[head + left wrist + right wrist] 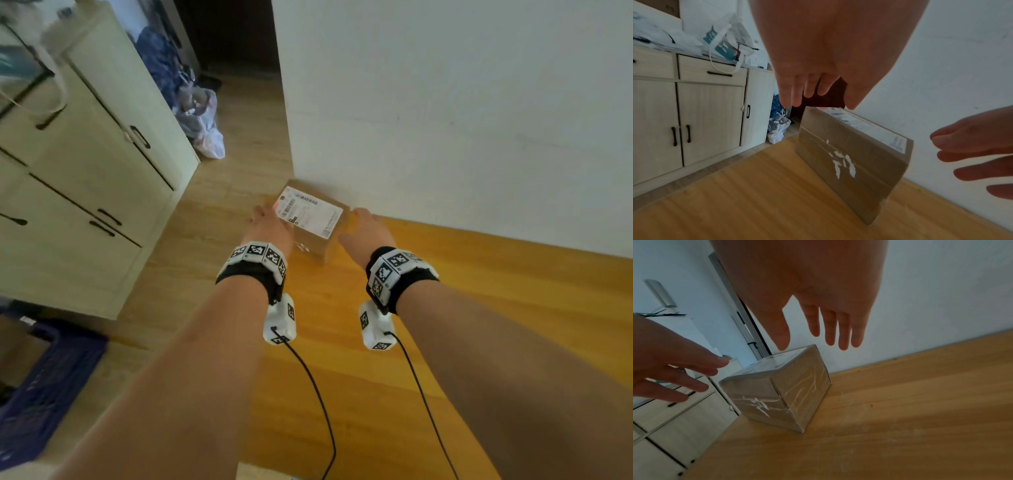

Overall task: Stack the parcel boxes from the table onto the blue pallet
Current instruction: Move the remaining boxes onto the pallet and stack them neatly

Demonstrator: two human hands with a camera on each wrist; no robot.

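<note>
Brown cardboard box [310, 222], white shipping label [310, 213] on top, taped seams, torn white scraps on the near face. Sits on the wooden counter [445, 325] at its far corner, against the white wall [445, 102]. Left hand [269, 224] at the box's left side, right hand [368, 233] at its right side; fingers [844, 331] of both straight and spread, not visibly touching the box in the wrist views. Beyond the box's left side: cream cabinet [85, 171] with black handles, plastic bag [205, 123] on the floor. Blue pallet [44, 387] on the floor, well apart from the box, near and left.
</note>
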